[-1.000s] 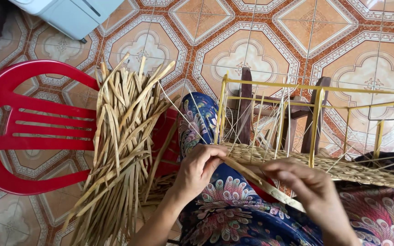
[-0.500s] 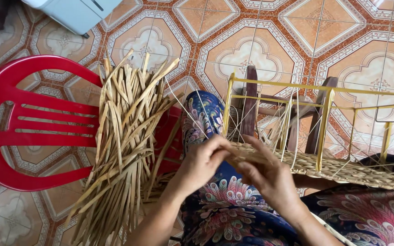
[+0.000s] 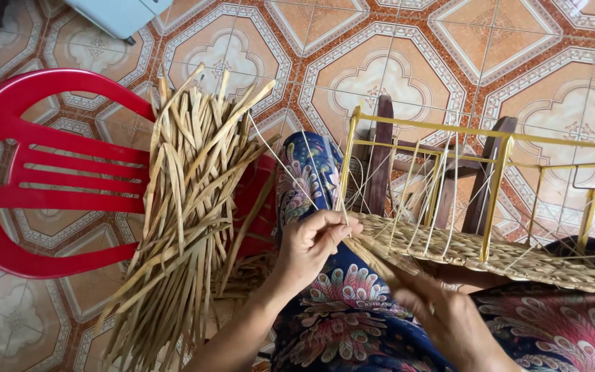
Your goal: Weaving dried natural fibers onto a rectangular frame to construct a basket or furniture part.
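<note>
Right hand: the right hand (image 3: 449,317) lies nearest the camera, low in the view over the lap; its fingers are curled around a flat tan fibre strand (image 3: 380,265), grasping it where it runs up toward the weave.
Lap: a dark blue garment with a pink and teal peacock-feather print (image 3: 352,324) covers the person's knees beneath both hands.
Left hand: the left hand (image 3: 315,241) is closed in a pinch, fingertips (image 3: 346,224) pressing the same fibre strand against the near end of the woven panel.
Woven panel: a flat band of plaited straw-coloured fibre (image 3: 476,251) lies along the bottom rail of the frame, running from the left hand out to the right edge of the view.
Frame: a yellow-painted metal wire frame (image 3: 494,196), box-shaped, stands on the lap with thin pale warp strings (image 3: 408,186) stretched between its rails.
Supply bundle: a thick sheaf of dry tan leaf strips (image 3: 187,207) rests across the red plastic slatted chair (image 3: 43,172), just left of the left hand.
Behind frame: dark brown wooden posts (image 3: 380,162) rise upright beyond the yellow rails.
Floor: orange and cream patterned ceramic tiles (image 3: 408,62) fill the far ground.
Far corner: a pale grey-blue box-shaped object (image 3: 118,14), cut off at the top edge.
</note>
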